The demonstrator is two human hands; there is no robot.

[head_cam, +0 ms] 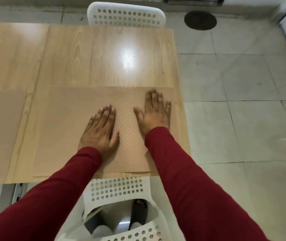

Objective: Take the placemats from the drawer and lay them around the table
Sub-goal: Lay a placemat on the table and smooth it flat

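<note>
home dining area, table [104, 54], chair [126, 16]

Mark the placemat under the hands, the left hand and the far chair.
Placemat [65, 136], head view: bare textured surface left of the hands.
Left hand [99, 130], head view: back of the hand, flat on the placemat.
Far chair [126, 16], head view: perforated white backrest beyond the table.

Both hands lay flat, fingers spread, on a tan placemat [65, 129] at the table [104, 54] edge, left hand [100, 131], right hand [156, 113], red sleeves [182, 171], white chair [126, 15] opposite.
</note>
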